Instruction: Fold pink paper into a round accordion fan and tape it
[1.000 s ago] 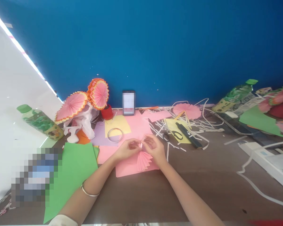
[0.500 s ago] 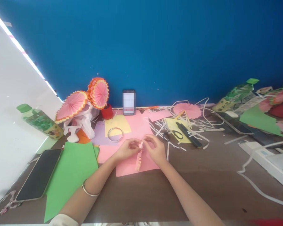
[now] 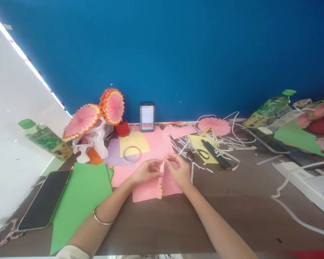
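Observation:
A narrow pleated paper strip (image 3: pixel 160 185), pink with a pale yellow edge, stands between my hands above pink sheets (image 3: pixel 143 192). My left hand (image 3: pixel 148 170) pinches it from the left, fingers closed around its upper part. From the right, my right hand (image 3: pixel 178 171) grips its top end between thumb and fingertips. The lower folds hang free towards me, pressed fairly close together. A metal bangle (image 3: pixel 131 154) lies just beyond my left hand on a yellow sheet (image 3: pixel 143 141).
Green paper (image 3: pixel 79 205) and a dark phone (image 3: pixel 44 199) lie to the left. Folded paper flowers (image 3: pixel 113 106) stand at the back near a propped phone (image 3: pixel 147 117). Right of my hands are white paper strips, scissors (image 3: pixel 203 154), a black cutter (image 3: pixel 216 154) and a power strip (image 3: pixel 302 183).
The lower folds of the pleated strip have come closer together and straightened slightly. My hands stay nearly in place, with small finger shifts.

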Available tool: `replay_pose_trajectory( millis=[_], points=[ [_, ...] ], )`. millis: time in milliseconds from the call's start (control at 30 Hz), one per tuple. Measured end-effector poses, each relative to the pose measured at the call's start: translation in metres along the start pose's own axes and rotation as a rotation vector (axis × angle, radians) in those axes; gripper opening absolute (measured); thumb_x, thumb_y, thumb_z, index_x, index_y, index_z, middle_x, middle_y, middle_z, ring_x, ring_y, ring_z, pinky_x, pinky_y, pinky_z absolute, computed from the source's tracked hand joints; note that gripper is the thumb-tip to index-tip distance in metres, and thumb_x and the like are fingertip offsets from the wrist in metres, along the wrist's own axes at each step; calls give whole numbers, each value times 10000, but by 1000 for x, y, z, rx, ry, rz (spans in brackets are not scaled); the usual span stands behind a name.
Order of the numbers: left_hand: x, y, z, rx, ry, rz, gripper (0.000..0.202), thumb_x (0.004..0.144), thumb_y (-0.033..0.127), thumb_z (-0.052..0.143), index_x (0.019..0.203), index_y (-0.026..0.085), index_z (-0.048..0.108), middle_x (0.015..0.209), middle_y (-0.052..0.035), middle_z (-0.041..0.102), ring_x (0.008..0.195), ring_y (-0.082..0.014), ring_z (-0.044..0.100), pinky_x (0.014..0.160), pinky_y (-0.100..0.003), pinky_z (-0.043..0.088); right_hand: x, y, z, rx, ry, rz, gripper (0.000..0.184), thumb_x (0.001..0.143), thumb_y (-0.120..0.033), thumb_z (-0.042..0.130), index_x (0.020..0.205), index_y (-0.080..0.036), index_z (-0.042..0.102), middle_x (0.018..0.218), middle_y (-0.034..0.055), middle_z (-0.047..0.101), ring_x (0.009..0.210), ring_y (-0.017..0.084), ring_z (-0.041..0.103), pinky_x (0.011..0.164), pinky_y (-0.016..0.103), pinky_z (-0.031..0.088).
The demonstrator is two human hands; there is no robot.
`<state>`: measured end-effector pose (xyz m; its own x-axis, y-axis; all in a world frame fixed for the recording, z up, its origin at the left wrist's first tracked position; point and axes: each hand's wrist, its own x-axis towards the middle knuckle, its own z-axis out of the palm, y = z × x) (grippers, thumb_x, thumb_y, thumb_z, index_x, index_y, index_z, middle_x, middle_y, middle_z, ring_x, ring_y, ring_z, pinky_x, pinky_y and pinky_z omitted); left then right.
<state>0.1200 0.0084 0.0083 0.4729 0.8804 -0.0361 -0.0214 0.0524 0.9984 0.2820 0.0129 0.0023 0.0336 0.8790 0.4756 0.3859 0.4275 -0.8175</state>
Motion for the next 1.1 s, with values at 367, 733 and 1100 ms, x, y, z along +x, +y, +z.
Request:
replay_pose_trajectory(
  millis=[367, 733, 1100],
  points=[
    [-1, -4, -1, 43, -32, 49, 426, 653, 230, 700, 1049, 154, 563, 1037, -91, 580, 840, -175, 623, 768, -311, 506, 3, -3, -4, 133, -18, 39, 199, 767, -278, 575, 955, -212, 563, 787, 25, 650, 757, 172, 648, 765, 353, 531],
    [-1, -2, 0, 29, -2, 50, 398, 676, 272, 682, 1036, 149, 562, 1013, -93, 586, 836, -167, 615, 779, -310, 486, 3, -3, -3, 112, -49, 33, 210, 761, -294, 577, 953, -212, 554, 800, 34, 644, 745, 170, 641, 745, 344, 539],
    [-1, 2, 2, -11, 34, 10, 326, 698, 206, 636, 983, 185, 479, 836, 3, 514, 596, -79, 588, 547, -201, 435, 3, -4, -3, -42, -46, -42, 187, 776, -282, 551, 953, -226, 567, 801, 30, 656, 737, 177, 628, 747, 349, 510]
  ],
)
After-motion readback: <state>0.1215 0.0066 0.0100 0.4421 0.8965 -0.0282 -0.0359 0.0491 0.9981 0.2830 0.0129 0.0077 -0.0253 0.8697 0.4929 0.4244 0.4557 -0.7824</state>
